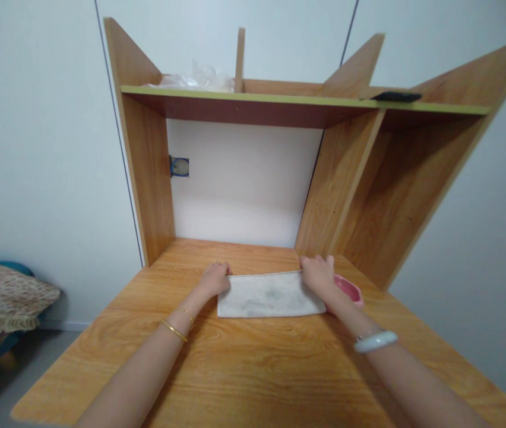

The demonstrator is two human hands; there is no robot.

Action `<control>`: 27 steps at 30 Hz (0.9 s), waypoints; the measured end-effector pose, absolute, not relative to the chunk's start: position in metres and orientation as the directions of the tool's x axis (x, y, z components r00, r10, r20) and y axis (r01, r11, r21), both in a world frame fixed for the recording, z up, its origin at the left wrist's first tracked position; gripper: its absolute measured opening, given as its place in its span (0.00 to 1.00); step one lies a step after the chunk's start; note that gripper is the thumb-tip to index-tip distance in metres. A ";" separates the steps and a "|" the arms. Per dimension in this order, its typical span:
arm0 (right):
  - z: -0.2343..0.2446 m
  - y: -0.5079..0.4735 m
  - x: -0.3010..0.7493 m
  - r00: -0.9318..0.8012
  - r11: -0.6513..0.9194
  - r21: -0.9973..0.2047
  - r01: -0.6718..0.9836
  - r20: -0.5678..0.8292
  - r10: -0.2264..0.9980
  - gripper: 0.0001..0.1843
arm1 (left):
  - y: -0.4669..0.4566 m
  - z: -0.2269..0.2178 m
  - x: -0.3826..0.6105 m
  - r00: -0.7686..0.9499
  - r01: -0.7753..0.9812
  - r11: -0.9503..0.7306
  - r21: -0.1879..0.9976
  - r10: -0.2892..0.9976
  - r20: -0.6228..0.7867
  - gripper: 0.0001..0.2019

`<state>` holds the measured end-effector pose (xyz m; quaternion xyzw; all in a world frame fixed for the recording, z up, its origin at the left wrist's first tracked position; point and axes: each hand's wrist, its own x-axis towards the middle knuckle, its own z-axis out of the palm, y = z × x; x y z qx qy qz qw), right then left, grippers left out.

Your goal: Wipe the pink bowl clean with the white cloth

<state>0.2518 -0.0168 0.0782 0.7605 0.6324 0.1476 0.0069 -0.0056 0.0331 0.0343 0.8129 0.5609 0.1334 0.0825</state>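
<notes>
A white cloth (268, 297) with faint grey stains is stretched between my two hands, over the wooden desk (235, 368). Its upper left corner is pinched in my left hand (215, 279), the fingertips curled behind the edge. My right hand (319, 274) grips the upper right corner, with some fingers hidden. The cloth looks folded into a long rectangle; whether its lower edge touches the desk I cannot tell. Just right of it, partly behind my right wrist, sits a pink bowl (348, 289).
A wooden shelf unit (253, 102) stands at the back of the desk, with upright side panels. Clear plastic wrapping (199, 78) and a dark flat object (398, 96) lie on its top. An uncovered wall socket box (180, 167) shows behind. At left is a seat with a patterned cover (10, 291).
</notes>
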 end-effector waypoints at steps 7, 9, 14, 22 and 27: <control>0.079 0.008 0.246 0.183 -0.184 0.092 0.979 0.022 0.983 0.14 | 0.027 0.035 -0.004 0.320 0.904 -0.342 0.257 0.939 0.124 0.14; 0.085 0.008 0.246 0.193 -0.193 0.068 0.979 0.010 0.981 0.16 | 0.025 0.036 -0.003 0.323 0.905 -0.343 0.253 0.939 0.119 0.12; 0.094 -0.025 0.243 0.187 -0.198 0.095 0.976 0.116 0.975 0.18 | 0.025 0.035 -0.006 0.359 0.887 -0.377 0.268 0.926 0.113 0.12; 0.064 -0.089 0.259 0.410 -0.414 0.036 0.909 0.095 0.907 0.20 | 0.026 0.038 -0.022 0.358 0.874 -0.382 0.301 0.924 0.132 0.15; 0.051 -0.090 0.274 0.423 -0.421 -0.092 0.902 0.004 0.906 0.27 | 0.020 0.041 -0.028 0.340 0.878 -0.362 0.313 0.932 0.124 0.10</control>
